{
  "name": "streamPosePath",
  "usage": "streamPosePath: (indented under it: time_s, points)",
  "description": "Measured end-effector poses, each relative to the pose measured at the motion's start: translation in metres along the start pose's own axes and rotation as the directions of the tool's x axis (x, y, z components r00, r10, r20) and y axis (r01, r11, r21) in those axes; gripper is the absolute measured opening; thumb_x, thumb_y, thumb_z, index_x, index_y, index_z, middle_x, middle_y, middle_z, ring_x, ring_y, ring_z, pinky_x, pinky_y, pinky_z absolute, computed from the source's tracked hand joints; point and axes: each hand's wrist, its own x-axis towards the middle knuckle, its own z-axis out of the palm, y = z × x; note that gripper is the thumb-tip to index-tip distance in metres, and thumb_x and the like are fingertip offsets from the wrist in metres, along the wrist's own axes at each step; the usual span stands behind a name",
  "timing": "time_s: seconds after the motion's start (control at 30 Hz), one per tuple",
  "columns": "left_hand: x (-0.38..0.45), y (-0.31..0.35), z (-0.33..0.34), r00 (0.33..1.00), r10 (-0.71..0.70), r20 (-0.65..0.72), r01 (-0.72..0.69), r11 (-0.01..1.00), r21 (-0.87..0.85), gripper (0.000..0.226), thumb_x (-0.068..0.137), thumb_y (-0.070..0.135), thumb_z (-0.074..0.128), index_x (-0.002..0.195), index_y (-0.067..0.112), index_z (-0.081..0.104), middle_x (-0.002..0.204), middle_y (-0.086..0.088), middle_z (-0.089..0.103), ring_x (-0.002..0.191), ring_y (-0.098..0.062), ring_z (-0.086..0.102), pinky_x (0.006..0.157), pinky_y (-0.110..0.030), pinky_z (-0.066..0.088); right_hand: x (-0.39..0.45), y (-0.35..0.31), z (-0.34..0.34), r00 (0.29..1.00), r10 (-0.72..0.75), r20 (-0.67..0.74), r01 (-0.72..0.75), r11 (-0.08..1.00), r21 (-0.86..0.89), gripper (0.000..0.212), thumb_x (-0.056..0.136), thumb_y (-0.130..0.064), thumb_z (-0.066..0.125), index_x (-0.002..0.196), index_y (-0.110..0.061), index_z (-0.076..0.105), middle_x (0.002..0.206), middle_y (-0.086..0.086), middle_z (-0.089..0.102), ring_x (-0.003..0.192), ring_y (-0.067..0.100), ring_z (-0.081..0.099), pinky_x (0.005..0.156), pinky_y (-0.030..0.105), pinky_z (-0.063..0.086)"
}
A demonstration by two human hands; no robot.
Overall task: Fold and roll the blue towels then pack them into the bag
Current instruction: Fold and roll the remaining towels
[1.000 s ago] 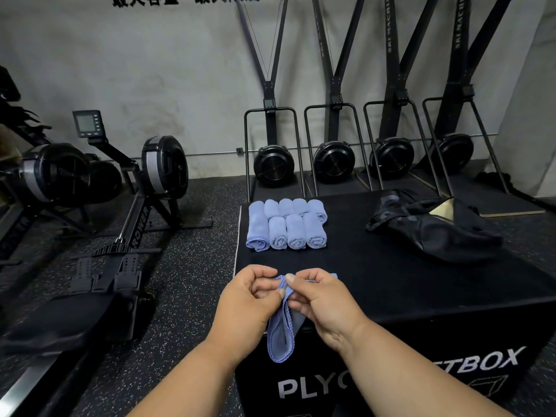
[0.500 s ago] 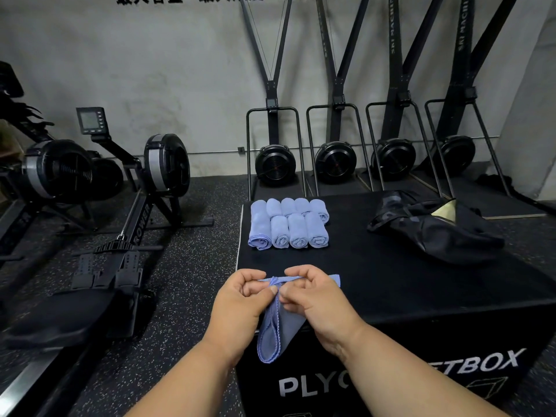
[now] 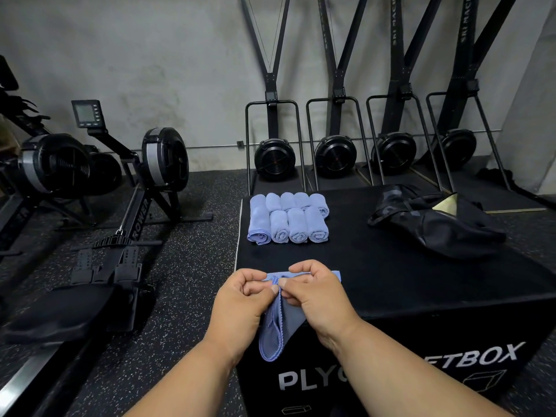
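Note:
A blue towel (image 3: 276, 329) hangs folded between my hands at the near left edge of the black plyo box (image 3: 391, 284). My left hand (image 3: 240, 299) and my right hand (image 3: 316, 293) pinch its top edge side by side, thumbs nearly touching; a corner of it shows behind my right hand. Several rolled blue towels (image 3: 288, 219) lie in two rows at the box's far left. The black bag (image 3: 436, 221) lies crumpled on the far right of the box, its mouth showing a pale lining.
Rowing machines (image 3: 99, 188) stand on the speckled floor to the left. Ski machines (image 3: 334, 152) line the wall behind the box. The box's left edge runs just beside my left hand.
The towel's top edge has been pulled out a little wider between my hands, and its hanging fold has shifted slightly left. Both hands have risen a bit.

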Motion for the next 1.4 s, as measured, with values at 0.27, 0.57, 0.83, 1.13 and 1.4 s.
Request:
streamPosePath:
  time_s: [0.27, 0.57, 0.83, 1.13, 1.4]
  points:
    - [0.005, 0.002, -0.005, 0.999, 0.011, -0.053, -0.007, 0.997, 0.083, 0.032, 0.082, 0.005, 0.086, 0.104, 0.015, 0.066, 0.079, 0.000, 0.070, 0.068, -0.010, 0.064, 0.062, -0.027, 0.050, 0.003, 0.000, -0.003, 0.998, 0.039, 0.047, -0.037, 0.999, -0.028, 0.018, 0.102, -0.007, 0.055, 0.117, -0.011, 0.064, 0.090, 0.009, 0.080, 0.082, 0.016, 0.071, 0.084, 0.034, 0.058]
    - [0.016, 0.011, -0.021, 0.995, 0.002, 0.104, -0.006, 0.999, 0.042, 0.038, 0.072, 0.008, 0.074, 0.108, 0.007, 0.062, 0.076, -0.003, 0.063, 0.067, -0.013, 0.053, 0.063, -0.021, 0.045, 0.019, 0.016, -0.018, 0.972, -0.137, 0.190, 0.217, 0.831, -0.511, 0.053, 0.085, -0.001, 0.065, 0.117, -0.044, 0.067, 0.112, -0.008, 0.052, 0.087, -0.005, 0.054, 0.083, 0.006, 0.042]
    - [0.028, 0.055, -0.044, 0.945, 0.046, 0.325, -0.080, 0.992, 0.093, 0.030, 0.073, -0.003, 0.061, 0.100, 0.009, 0.054, 0.078, -0.003, 0.062, 0.069, -0.012, 0.050, 0.061, -0.019, 0.042, 0.033, 0.019, -0.007, 0.897, -0.132, 0.421, 0.376, 0.728, -0.573, 0.076, 0.079, -0.001, 0.058, 0.143, -0.044, 0.059, 0.113, 0.001, 0.054, 0.080, -0.001, 0.052, 0.086, 0.014, 0.048]
    - [0.042, 0.110, -0.052, 0.920, 0.086, 0.382, -0.167, 0.969, 0.183, 0.031, 0.072, -0.003, 0.057, 0.098, 0.012, 0.053, 0.078, -0.004, 0.057, 0.069, -0.013, 0.049, 0.065, -0.026, 0.041, 0.030, 0.010, 0.000, 0.868, -0.136, 0.477, 0.387, 0.787, -0.480, 0.028, 0.084, -0.005, 0.065, 0.108, -0.015, 0.074, 0.085, -0.008, 0.061, 0.072, -0.003, 0.055, 0.071, 0.022, 0.046]
    - [0.057, 0.154, -0.022, 0.827, -0.014, 0.561, -0.177, 0.942, 0.284, 0.036, 0.064, 0.008, 0.067, 0.097, 0.016, 0.056, 0.085, -0.009, 0.062, 0.075, -0.016, 0.052, 0.070, -0.028, 0.042, 0.025, -0.010, -0.007, 0.840, -0.099, 0.534, 0.364, 0.832, -0.418, 0.057, 0.085, -0.002, 0.063, 0.103, -0.055, 0.065, 0.089, -0.018, 0.062, 0.084, -0.003, 0.054, 0.082, 0.017, 0.043]
